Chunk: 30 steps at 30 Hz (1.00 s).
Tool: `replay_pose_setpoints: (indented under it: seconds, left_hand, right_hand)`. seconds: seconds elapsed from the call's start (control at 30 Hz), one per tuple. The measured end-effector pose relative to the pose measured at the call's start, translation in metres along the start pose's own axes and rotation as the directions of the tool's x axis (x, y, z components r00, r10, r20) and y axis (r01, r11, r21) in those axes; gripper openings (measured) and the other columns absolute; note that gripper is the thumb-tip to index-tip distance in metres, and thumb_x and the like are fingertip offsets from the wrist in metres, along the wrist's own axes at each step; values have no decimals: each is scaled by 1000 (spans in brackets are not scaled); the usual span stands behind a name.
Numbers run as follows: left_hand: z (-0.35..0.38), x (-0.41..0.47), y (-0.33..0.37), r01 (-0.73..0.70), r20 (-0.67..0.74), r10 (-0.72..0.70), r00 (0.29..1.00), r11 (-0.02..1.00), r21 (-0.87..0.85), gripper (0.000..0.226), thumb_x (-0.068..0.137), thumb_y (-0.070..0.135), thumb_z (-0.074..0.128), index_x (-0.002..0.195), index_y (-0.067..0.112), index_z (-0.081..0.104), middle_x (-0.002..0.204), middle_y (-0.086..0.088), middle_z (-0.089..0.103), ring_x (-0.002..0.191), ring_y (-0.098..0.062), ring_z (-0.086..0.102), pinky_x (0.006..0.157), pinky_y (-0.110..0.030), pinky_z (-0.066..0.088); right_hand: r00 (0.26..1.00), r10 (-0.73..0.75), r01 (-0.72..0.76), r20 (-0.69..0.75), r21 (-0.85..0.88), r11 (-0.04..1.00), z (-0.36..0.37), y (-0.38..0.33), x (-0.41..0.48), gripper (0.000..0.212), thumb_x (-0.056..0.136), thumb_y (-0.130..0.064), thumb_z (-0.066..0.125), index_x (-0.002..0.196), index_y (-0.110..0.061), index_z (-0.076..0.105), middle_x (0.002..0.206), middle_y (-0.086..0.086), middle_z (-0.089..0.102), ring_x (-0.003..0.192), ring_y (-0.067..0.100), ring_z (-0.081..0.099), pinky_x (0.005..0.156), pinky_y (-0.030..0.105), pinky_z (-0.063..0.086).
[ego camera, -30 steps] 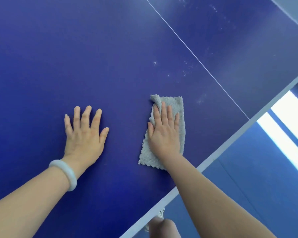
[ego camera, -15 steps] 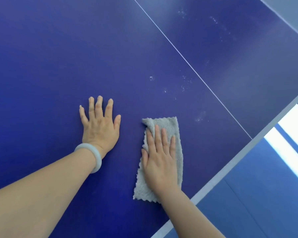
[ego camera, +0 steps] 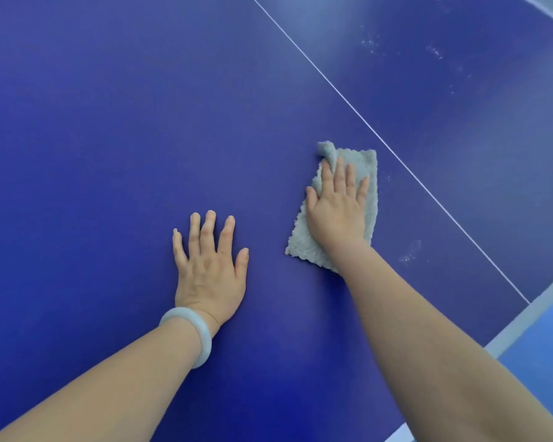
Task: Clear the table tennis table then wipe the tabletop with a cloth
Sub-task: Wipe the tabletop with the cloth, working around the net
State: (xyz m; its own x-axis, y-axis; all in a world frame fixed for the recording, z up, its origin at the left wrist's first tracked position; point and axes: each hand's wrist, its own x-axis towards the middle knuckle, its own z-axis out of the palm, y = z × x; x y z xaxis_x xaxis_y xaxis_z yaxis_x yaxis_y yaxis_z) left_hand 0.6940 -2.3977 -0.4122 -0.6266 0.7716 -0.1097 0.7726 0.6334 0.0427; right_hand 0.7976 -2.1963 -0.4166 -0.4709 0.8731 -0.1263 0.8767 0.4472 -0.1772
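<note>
The dark blue table tennis tabletop (ego camera: 109, 138) fills most of the view. A grey fluffy cloth (ego camera: 369, 167) lies flat on it, its far left corner folded up. My right hand (ego camera: 336, 205) presses flat on the cloth with straight fingers. My left hand (ego camera: 209, 266) rests flat on the bare tabletop to the left of the cloth, fingers spread, a pale bangle on the wrist.
A thin white centre line (ego camera: 380, 135) runs diagonally just right of the cloth. Whitish dust specks (ego camera: 409, 253) sit beyond that line and further off (ego camera: 434, 52). The table's white edge (ego camera: 524, 320) is at the lower right, blue floor (ego camera: 543, 362) beyond it.
My right hand has pushed the cloth forward, away from the table edge and towards the white line. My left hand has slid forward too. The cloth's far corner has curled up.
</note>
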Motion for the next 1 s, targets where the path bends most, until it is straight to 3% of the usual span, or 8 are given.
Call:
replay_pose_setpoints:
  seconds: [0.07,0.17,0.37,0.5,0.67,0.77,0.93,1.0]
  left_hand:
    - [0,-1,-1,-2,-4,2,1000,1000,-4,69,95,51,8,154,20,24,161,-11,20,151,-31,7,120,-57,8]
    - [2,-2,-1,-6,-23,5,1000,1000,-17,66,96,49,18,151,17,33,158,-14,28,149,-33,14,118,-59,13]
    - [3,0,1,-12,-55,11,998,1000,-18,65,96,48,22,150,15,35,156,-15,30,149,-33,16,118,-60,14]
    - [3,0,1,-3,-55,2,999,1000,-18,66,96,48,19,151,16,33,157,-15,27,149,-33,14,119,-58,11]
    - [3,-2,-2,-1,-55,-1,999,999,-46,66,96,48,20,152,15,32,158,-15,24,149,-33,12,119,-58,8]
    - [4,-3,-3,-11,-62,7,998,998,-58,66,96,47,22,151,13,32,158,-17,24,149,-35,12,119,-59,8]
    - [4,-2,-2,-6,-78,-1,997,996,-91,65,96,46,24,150,12,33,157,-18,24,148,-36,12,119,-59,6]
    - [4,-2,-1,-6,-76,-2,997,995,-102,65,96,46,24,151,13,31,158,-17,22,149,-34,9,119,-58,4]
  right_hand:
    - [995,93,-93,-37,1,996,2,19,-37,63,102,-43,15,160,-19,4,167,3,-6,153,21,-12,122,47,-15]
    - [996,31,-36,-79,-61,997,12,11,-69,65,101,-45,7,159,-18,6,167,4,-2,154,20,-9,122,46,-14]
    - [996,-86,85,-2,-112,990,-4,-13,52,66,103,-46,17,159,-12,5,167,9,0,154,22,-8,122,49,-13]
    - [997,78,-77,6,-49,996,-14,10,88,71,102,-49,16,159,-8,2,166,15,-4,153,28,-10,121,53,-12]
    - [925,377,-375,-43,43,926,-12,67,0,76,102,-53,17,158,-5,0,164,22,-8,152,35,-13,121,55,-12]
    - [853,520,-520,-47,27,854,-10,107,-77,78,99,-55,16,158,-6,0,165,21,-7,152,34,-13,120,55,-13]
    - [620,785,-785,8,-6,620,-16,149,-134,81,100,-56,16,157,-3,-4,162,26,-10,151,40,-13,119,58,-13]
    - [643,766,-766,4,3,643,-14,135,-125,80,101,-55,17,157,-2,-6,162,27,-11,151,39,-14,120,57,-12]
